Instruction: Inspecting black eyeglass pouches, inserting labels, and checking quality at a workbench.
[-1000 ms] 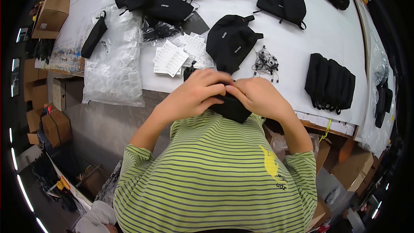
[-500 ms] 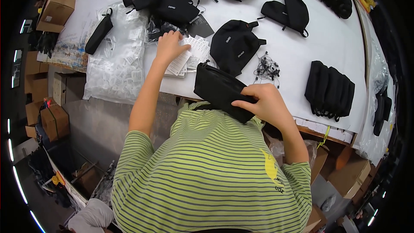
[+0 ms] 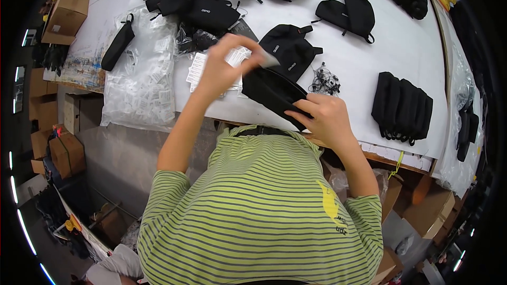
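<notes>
My right hand [image 3: 325,116] grips one end of a black zip pouch [image 3: 272,95], whose mouth gapes open toward the top. Above the pouch's far left end is my left hand [image 3: 229,66], pinching a small white paper card [image 3: 270,60] that is blurred by motion. Beneath that hand lies a loose stack of printed white cards [image 3: 196,69], partly covered by it. Just beyond the pouch rest black pouches [image 3: 288,47] with pale lettering. A tangle of thin black tag cords [image 3: 325,81] is on the table close to my right hand.
A clear plastic bag of white labels [image 3: 140,82] hangs over the table's near edge, a slim black pouch [image 3: 118,46] on top. More black pouches [image 3: 211,13] heap at the back. Several stand in a row [image 3: 401,106] at right. Cardboard boxes [image 3: 67,13] flank the table.
My left hand has lifted from the card stack and moved right to the pouch with a card. The pouch's mouth has been spread wider by my right hand.
</notes>
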Available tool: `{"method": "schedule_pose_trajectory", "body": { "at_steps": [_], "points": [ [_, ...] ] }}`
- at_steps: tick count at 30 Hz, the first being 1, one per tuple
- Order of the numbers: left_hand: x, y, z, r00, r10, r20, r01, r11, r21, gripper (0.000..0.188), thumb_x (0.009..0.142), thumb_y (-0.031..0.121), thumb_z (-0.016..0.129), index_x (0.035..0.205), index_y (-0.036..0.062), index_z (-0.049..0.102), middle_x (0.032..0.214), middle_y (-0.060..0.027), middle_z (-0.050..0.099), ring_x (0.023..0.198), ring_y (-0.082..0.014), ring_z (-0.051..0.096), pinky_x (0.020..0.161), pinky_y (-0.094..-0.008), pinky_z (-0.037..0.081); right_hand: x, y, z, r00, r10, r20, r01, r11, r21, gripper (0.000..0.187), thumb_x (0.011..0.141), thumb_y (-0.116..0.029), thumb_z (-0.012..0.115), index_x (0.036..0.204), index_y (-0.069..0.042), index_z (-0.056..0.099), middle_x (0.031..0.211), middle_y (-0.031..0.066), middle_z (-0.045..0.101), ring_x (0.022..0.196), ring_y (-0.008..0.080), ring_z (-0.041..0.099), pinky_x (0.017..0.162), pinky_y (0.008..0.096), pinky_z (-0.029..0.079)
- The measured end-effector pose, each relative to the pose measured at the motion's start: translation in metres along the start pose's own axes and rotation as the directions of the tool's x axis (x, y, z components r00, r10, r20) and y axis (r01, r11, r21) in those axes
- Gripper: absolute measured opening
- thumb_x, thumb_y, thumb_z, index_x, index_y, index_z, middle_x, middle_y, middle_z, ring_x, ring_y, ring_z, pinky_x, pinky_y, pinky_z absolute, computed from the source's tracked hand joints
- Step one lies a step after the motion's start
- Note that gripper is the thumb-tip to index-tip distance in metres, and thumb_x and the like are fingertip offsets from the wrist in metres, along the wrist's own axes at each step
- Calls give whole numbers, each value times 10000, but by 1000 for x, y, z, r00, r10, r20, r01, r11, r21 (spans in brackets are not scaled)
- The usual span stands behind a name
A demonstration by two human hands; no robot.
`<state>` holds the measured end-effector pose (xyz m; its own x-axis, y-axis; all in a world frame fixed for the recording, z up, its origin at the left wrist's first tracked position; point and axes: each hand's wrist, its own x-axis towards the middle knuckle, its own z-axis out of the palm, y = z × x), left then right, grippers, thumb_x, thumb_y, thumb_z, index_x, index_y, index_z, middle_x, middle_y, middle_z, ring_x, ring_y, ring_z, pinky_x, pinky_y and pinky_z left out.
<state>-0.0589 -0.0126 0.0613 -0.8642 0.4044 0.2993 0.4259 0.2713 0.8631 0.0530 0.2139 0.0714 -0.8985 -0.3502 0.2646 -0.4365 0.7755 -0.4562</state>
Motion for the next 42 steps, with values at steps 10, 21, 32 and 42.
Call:
{"method": "schedule_pose_trajectory", "body": {
  "at_steps": [10,21,32,42],
  "points": [
    [-51,-24,43,896,-443,36,202,334,-921,698,768,193,764,1323,49,366,1248,-62,503,1168,-208,500,1042,-350,359,18,-12,-7,947,16,-322,-1,999,46,207,638,-198,815,745,-68,694,535,12,458,444,152,461,417,278,348],
    [-36,20,67,712,-691,123,248,84,-965,496,790,53,703,1235,83,485,1128,-35,573,1082,-170,548,953,-334,442,18,-18,31,608,744,-277,-132,440,888,219,975,-174,465,832,-39,562,564,-94,273,489,25,191,451,229,143],
    [-28,39,54,819,-547,173,438,400,-805,467,717,39,748,1141,-19,561,1027,-95,643,898,-180,638,829,-302,504,5,6,38,806,590,46,-199,197,960,344,963,-262,449,999,24,637,839,3,587,740,70,498,707,181,382],
    [-29,51,58,741,-546,390,608,302,-734,509,686,53,758,1135,-43,540,1011,-136,637,852,-201,649,758,-320,548,31,12,16,617,524,-588,-30,762,647,168,772,-67,719,936,-55,682,937,18,659,862,154,529,791,268,409]
  ]
}}
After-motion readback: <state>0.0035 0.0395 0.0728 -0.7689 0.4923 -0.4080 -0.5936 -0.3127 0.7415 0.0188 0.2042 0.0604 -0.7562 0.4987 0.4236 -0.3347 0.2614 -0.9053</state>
